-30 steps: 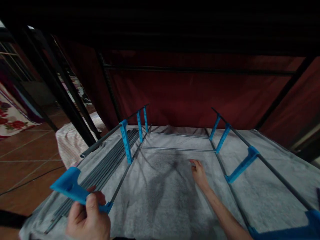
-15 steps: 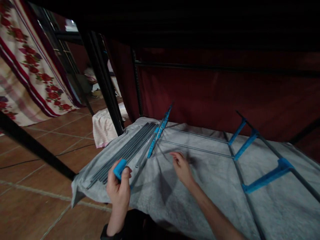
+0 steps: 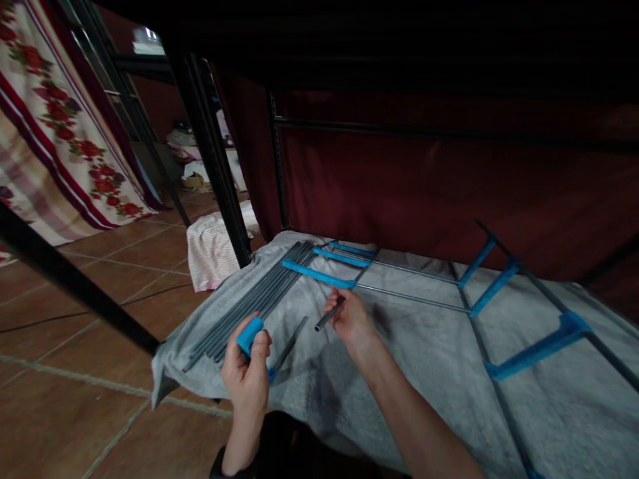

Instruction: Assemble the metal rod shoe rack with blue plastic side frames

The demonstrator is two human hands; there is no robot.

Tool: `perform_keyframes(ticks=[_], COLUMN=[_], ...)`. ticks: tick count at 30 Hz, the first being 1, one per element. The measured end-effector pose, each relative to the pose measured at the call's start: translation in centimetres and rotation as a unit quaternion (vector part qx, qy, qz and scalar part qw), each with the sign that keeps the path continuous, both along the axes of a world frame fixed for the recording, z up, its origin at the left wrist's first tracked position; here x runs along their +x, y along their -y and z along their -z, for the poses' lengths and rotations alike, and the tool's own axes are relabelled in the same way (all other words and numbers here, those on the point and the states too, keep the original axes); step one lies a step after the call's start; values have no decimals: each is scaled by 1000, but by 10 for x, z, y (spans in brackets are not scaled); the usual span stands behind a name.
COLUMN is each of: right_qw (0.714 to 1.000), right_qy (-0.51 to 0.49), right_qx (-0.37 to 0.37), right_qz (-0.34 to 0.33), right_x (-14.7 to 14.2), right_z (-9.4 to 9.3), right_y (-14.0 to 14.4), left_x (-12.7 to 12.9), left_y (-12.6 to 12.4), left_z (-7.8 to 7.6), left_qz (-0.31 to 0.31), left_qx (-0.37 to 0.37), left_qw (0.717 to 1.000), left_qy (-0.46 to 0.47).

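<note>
My left hand (image 3: pixel 244 376) is closed around a blue plastic connector (image 3: pixel 249 336), whose rounded end shows above the thumb. A bit of blue and a short dark rod (image 3: pixel 291 346) show just beyond that hand; whether they join the held connector I cannot tell. My right hand (image 3: pixel 353 316) grips a grey metal tube (image 3: pixel 327 318) near its open end. This tube runs away towards the red cloth, through the ends of blue brackets (image 3: pixel 319 271) that point left. Thin metal rods (image 3: pixel 414 298) link it to a second tube with blue brackets (image 3: pixel 539 346) on the right.
Several loose grey tubes (image 3: pixel 249 306) lie side by side on the grey blanket (image 3: pixel 414 379). Black metal posts (image 3: pixel 214 159) and a dark overhead structure frame the space. Dark red cloth (image 3: pixel 424 186) hangs behind. A striped cloth (image 3: pixel 212 249) rests on the tiled floor at left.
My right hand has taken hold of the tube. The left-hand blue brackets have swung from upright and edge-on to lying leftwards. My left hand keeps the blue connector.
</note>
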State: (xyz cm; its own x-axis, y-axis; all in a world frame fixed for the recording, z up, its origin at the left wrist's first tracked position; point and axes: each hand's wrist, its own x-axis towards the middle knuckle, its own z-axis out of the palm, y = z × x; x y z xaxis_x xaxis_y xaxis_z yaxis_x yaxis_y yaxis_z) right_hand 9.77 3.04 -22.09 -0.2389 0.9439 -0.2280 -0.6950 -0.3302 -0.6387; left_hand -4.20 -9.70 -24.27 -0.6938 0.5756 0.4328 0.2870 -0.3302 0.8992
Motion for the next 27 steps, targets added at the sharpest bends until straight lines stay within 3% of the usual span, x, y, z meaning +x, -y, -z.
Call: perform_keyframes(ticks=[3,9,16,27], right_qw=[998,998,1000,1000], right_qy=[-9,-32,-15,-5], right_qx=[-56,37,20,21], right_qz=[8,-45,-2,17], right_x=[1,-12,-48,-67], right_z=[-5,-32,-48,-62], right_y=[-1,3,2,18], left_x=[1,14,33,36], left_y=[1,6,19,20], left_z=[0,2,0,-2], left_qz=[21,64,56,23], left_qx=[-18,-28,-11,-32], left_qw=[999,994,992,998], left_qy=[-17,-89,-117,-39])
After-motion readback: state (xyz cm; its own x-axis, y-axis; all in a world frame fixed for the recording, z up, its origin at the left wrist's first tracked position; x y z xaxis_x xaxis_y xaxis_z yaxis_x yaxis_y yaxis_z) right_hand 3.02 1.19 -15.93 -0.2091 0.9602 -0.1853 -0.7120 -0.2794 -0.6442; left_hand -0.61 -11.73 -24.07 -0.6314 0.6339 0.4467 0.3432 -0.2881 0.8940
